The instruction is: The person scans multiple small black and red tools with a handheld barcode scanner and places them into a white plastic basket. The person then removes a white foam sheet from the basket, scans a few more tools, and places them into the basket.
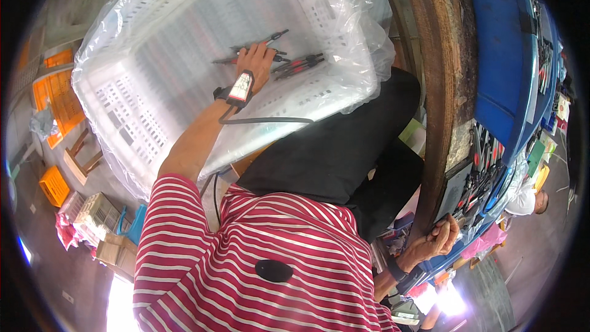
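My left hand (257,64) is low inside a white plastic crate (132,114) lined with clear plastic film (362,37). Its fingers curl over several slender black-and-red tools (278,36), whose tips stick out on both sides; their exact kind is unclear. Just right of it, a bundle of similar tools (299,66) lies against the crate's near side. My right hand (444,235) is at the workbench's edge on the right, fingers curled together beside a pile of more black-and-red tools (482,175). Whatever lies between those fingers is hidden.
A rusty beam (437,55) runs between the crate and a blue bin (501,43). On the left stand orange crates (55,185) and cardboard boxes (115,252). Another person (527,201) is at the far right. A cable (264,120) trails from my left wrist.
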Demonstrator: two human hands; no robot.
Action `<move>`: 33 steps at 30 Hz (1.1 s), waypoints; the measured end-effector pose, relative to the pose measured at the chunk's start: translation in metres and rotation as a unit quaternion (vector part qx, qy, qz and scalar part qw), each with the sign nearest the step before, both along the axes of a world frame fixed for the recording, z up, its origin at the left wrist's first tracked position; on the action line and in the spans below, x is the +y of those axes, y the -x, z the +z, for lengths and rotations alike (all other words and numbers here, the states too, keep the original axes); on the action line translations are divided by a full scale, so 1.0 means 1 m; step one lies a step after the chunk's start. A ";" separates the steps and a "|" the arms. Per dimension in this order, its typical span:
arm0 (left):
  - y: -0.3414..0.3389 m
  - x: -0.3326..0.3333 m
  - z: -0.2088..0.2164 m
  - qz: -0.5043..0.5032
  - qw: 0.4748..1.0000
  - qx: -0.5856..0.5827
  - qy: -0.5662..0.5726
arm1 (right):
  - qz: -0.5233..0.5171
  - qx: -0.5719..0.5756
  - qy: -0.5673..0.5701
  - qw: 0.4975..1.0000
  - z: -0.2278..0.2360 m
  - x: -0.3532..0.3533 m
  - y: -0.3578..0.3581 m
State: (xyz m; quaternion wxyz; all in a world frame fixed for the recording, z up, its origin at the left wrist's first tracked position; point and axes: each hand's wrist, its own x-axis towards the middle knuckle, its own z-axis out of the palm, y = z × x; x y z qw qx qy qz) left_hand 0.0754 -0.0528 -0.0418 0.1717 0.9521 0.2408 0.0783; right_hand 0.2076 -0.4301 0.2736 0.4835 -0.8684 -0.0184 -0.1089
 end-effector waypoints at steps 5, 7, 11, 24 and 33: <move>-0.004 0.000 0.002 0.031 0.999 -0.010 0.019 | 0.001 -0.012 0.021 1.000 -0.001 -0.003 -0.002; -0.007 0.000 0.004 0.048 0.998 -0.038 0.013 | 0.003 -0.012 0.021 1.000 -0.001 -0.003 -0.002; -0.017 0.004 0.011 0.079 0.994 0.039 0.069 | 0.006 -0.019 0.038 0.999 -0.001 -0.001 -0.002; -0.032 0.034 0.028 0.111 0.980 -0.003 0.162 | -0.033 -0.010 0.025 0.999 0.000 0.006 0.001; -0.038 0.052 0.034 0.055 0.980 0.122 0.147 | -0.024 -0.015 0.024 0.999 0.001 0.008 0.001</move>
